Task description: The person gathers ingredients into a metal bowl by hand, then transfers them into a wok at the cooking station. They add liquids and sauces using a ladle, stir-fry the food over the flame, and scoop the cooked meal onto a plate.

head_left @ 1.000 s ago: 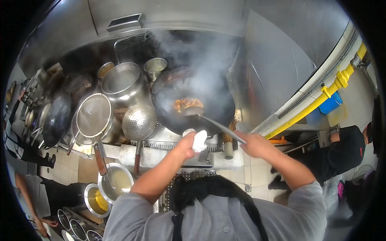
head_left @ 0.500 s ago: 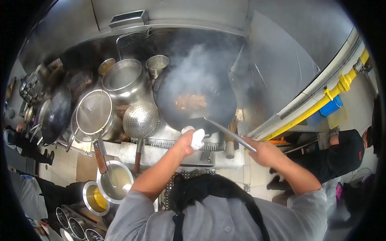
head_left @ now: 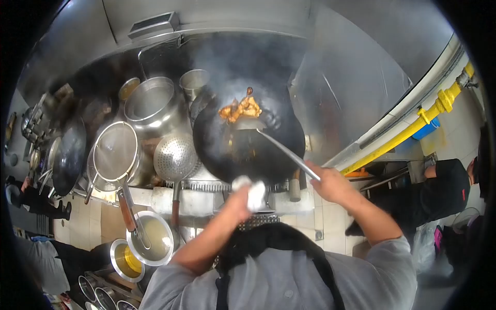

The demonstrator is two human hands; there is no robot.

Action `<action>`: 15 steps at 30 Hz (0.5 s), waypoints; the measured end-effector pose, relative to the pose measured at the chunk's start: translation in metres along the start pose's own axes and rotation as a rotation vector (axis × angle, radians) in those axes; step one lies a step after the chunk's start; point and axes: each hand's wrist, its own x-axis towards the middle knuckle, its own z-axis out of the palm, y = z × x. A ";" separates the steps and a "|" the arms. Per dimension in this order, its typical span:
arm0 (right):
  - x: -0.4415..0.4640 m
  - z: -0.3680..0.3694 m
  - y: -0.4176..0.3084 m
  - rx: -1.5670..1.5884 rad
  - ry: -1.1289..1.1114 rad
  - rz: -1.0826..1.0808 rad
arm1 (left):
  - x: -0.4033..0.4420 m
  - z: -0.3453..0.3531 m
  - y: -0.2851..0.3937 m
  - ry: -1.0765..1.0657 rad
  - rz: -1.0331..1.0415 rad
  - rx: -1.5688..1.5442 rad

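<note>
My left hand (head_left: 238, 204) is closed round a folded white cloth (head_left: 255, 196) at the near edge of a large black wok (head_left: 258, 163); whatever the cloth covers there is hidden. Browned pieces of food (head_left: 242, 109) are bunched towards the wok's far side, one piece sticking up above the others. In my right hand (head_left: 335, 185) is the end of a long metal ladle (head_left: 285, 151), fingers wrapped round it. Its bowl reaches into the wok, just on the near side of the food.
Left of the wok are a perforated skimmer (head_left: 176, 155), a mesh strainer (head_left: 116, 150) and a steel pot (head_left: 151, 101). A bowl of pale liquid (head_left: 154, 238) stands lower left. A yellow pipe (head_left: 398, 142) runs along the right. A person in black (head_left: 439, 188) is at right; others stand left.
The food has shifted from the wok's middle to its far side, and the ladle's bowl has moved away from me. The wok's inside shows more, and the smoke is thinner.
</note>
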 end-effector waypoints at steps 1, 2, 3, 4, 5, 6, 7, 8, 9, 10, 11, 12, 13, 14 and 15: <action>-0.007 -0.002 0.007 0.064 0.019 -0.057 | 0.010 0.007 0.024 -0.092 -0.013 -0.020; -0.015 -0.005 0.011 0.106 0.000 -0.040 | 0.025 0.009 0.041 -0.125 -0.010 0.020; -0.021 -0.009 0.011 0.099 0.005 -0.043 | 0.037 0.012 0.055 -0.165 0.000 0.058; -0.026 -0.012 0.011 0.126 -0.010 -0.017 | 0.045 0.013 0.062 -0.172 0.005 0.053; -0.031 -0.013 0.012 0.153 -0.028 0.010 | 0.050 0.015 0.068 -0.115 0.003 0.087; -0.027 -0.004 0.023 0.209 0.018 -0.006 | 0.053 0.015 0.071 -0.055 -0.003 0.121; -0.018 0.004 0.029 0.206 0.016 -0.003 | 0.056 0.014 0.073 -0.057 -0.006 0.119; -0.008 0.011 0.034 0.272 0.073 -0.009 | 0.059 0.013 0.074 -0.068 -0.018 0.108; 0.004 0.017 0.038 0.339 0.131 -0.016 | 0.063 0.010 0.075 -0.080 -0.029 0.098; 0.019 0.024 0.038 0.339 0.132 -0.014 | 0.066 0.007 0.075 -0.081 -0.030 0.099; 0.039 0.031 0.035 0.411 0.150 0.070 | 0.072 0.002 0.075 -0.100 -0.031 0.099; 0.058 0.040 0.032 0.483 0.169 0.154 | 0.075 -0.001 0.077 -0.119 -0.032 0.100; 0.080 0.057 0.037 0.482 0.233 0.126 | 0.069 0.004 0.080 -0.121 -0.030 0.103; 0.098 0.074 0.040 0.481 0.296 0.099 | 0.056 0.011 0.083 -0.047 -0.085 0.145; 0.107 0.085 0.036 0.482 0.298 0.098 | 0.047 0.016 0.085 0.028 -0.140 0.186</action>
